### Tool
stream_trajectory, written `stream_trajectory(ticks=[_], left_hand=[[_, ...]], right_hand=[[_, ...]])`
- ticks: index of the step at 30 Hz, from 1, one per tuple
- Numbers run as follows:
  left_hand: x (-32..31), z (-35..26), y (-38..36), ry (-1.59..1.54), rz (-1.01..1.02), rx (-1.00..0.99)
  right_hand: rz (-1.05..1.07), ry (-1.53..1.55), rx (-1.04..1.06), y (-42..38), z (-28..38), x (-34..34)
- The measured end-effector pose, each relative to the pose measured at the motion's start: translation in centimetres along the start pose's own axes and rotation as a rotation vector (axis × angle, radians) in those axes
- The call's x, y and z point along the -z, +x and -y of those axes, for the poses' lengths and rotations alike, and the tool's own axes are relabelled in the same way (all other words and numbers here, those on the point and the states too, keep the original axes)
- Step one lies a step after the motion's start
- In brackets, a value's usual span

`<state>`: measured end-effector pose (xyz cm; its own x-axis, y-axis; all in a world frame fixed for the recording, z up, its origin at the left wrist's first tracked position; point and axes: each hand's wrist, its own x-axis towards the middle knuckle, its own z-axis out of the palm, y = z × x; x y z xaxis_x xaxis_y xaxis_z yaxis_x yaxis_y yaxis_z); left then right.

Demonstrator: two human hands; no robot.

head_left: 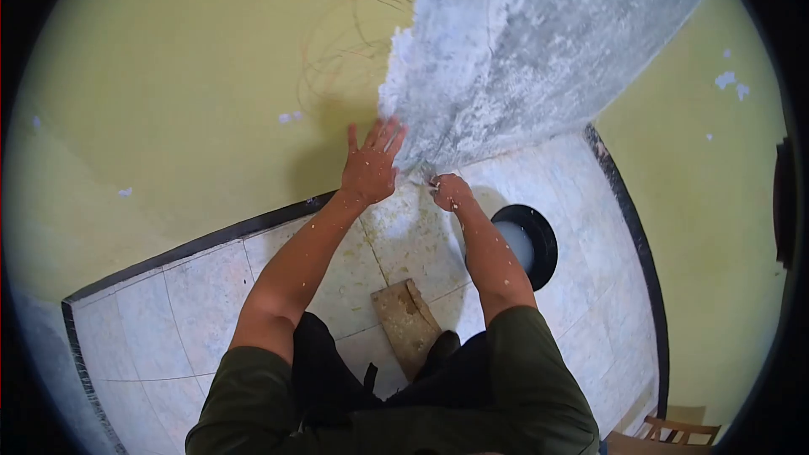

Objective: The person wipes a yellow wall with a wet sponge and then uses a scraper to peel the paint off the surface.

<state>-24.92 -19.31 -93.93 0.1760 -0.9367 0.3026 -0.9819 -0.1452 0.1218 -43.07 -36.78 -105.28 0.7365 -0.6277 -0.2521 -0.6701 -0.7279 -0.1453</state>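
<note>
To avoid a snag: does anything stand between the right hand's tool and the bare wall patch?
Nothing visible does. The right hand holds the tool at the foot of the patch. The left hand is spread by the patch's left edge, beside the tool. The bucket stands on the floor farther right, off that line.

Wall point(472, 42) ahead | board point(401, 320) on floor point(211, 320) | basin point(548, 246) on floor, right of board | liquid point(516, 243) in basin

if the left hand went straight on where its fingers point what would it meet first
Likely the ragged pale edge of the grey patch on the wall, just ahead of the left hand; whether it touches the wall is hard to tell.
</note>
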Motion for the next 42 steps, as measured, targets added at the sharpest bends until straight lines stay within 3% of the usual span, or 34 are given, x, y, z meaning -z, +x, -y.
stream_trajectory(ticks=[1, 2, 3, 4, 6, 8, 9, 11, 12, 14, 16, 17, 19, 21, 23, 24, 26, 28, 30, 32, 33, 35, 36, 38, 39, 42], left_hand=[[-1.5, 0.2, -0.4, -0.038, 0.201, -0.051], [-2.3, 0.5, -0.8, -0.107, 0.483, -0.060], [-3.0, 1.0, -1.2, -0.171, 0.763, -0.059], [-4.5, 1.9, -2.1, -0.198, 0.872, -0.051], [-6.2, 3.9, -4.7, -0.214, 0.996, -0.022], [-6.4, 6.0, -6.2, -0.100, 1.099, 0.149], [-6.4, 6.8, -6.7, -0.089, 1.102, 0.160], [-5.8, 7.7, -7.2, -0.113, 0.809, 0.165], [-5.5, 7.4, -6.9, -0.104, 0.811, 0.167], [-4.9, 5.9, -5.6, -0.039, 0.435, 0.052], [-2.9, 2.5, -3.9, 0.075, 0.224, -0.038], [-2.0, 1.1, -3.2, 0.068, 0.217, -0.032], [-0.1, -0.4, -1.4, 0.195, -0.075, -0.112], [1.7, -0.6, 0.2, 0.182, -0.197, -0.032], [2.2, 0.5, 1.2, 0.177, -0.344, 0.092], [2.2, 1.2, 1.5, 0.179, -0.349, 0.078], [2.0, 2.2, 2.0, 0.151, -0.333, 0.166], [1.4, 2.5, 2.1, 0.163, -0.335, 0.156], [1.1, 2.3, 2.2, 0.182, -0.332, 0.132], [0.8, 1.9, 1.5, 0.232, -0.236, 0.158], [0.3, 1.9, 1.1, 0.243, -0.228, 0.144], [-0.9, 2.2, 0.2, 0.324, 0.010, 0.138], [-1.7, 2.1, -0.4, 0.338, 0.016, 0.125], [-3.6, 2.1, -1.6, 0.418, 0.229, 0.044], [-4.2, 2.1, -2.1, 0.436, 0.231, 0.031], [-4.9, 2.4, -3.1, 0.461, 0.334, -0.010]], right_hand=[[-0.020, -0.072, 0.105, 2.0, -2.9, -4.8], [-0.023, -0.047, 0.103, 1.5, -2.6, -4.7], [0.255, 0.085, 0.050, 0.8, -1.7, -3.4], [0.538, 0.213, 0.005, 0.5, -1.1, -2.9], [0.553, 0.164, 0.118, 1.8, -0.9, -5.8], [0.574, 0.225, 0.012, 2.5, -0.5, -7.3], [0.580, 0.247, -0.020, 2.3, -0.1, -7.3], [0.459, 0.764, -0.024, 0.9, -0.2, -7.3], [0.458, 0.771, -0.018, 0.9, -0.2, -6.8], [0.426, 0.838, -0.172, 0.9, -0.3, -5.7], [0.364, 0.774, -0.127, 0.4, -1.1, -4.5], [0.303, 0.714, -0.083, 0.0, -1.7, -3.8], [0.325, 0.535, 0.014, -0.9, -3.6, -1.2], [0.354, 0.446, 0.079, -1.0, -7.0, 1.6], [0.297, 0.487, -0.048, -3.5, -8.7, 5.6], [0.221, 0.450, -0.150, -6.1, -8.5, 8.7], [-0.101, 0.110, 0.079, -7.5, -12.8, 6.8], [-0.078, 0.572, -0.064, -14.3, -11.3, 8.7], [-0.400, 0.682, 0.077, -16.6, -16.7, 0.1], [-0.228, 0.753, -0.324, -21.0, -16.8, -1.2], [-0.229, 0.772, -0.329, -21.6, -17.4, -3.1], [-0.184, 0.350, -0.426, -21.5, -18.8, -7.1], [-0.186, 0.370, -0.430, -20.7, -19.5, -8.8], [0.125, 0.207, -0.471, -18.1, -21.4, -13.5], [0.219, 0.186, -0.464, -17.5, -21.1, -13.7], [0.319, 0.206, -0.434, -16.4, -21.0, -13.7]])
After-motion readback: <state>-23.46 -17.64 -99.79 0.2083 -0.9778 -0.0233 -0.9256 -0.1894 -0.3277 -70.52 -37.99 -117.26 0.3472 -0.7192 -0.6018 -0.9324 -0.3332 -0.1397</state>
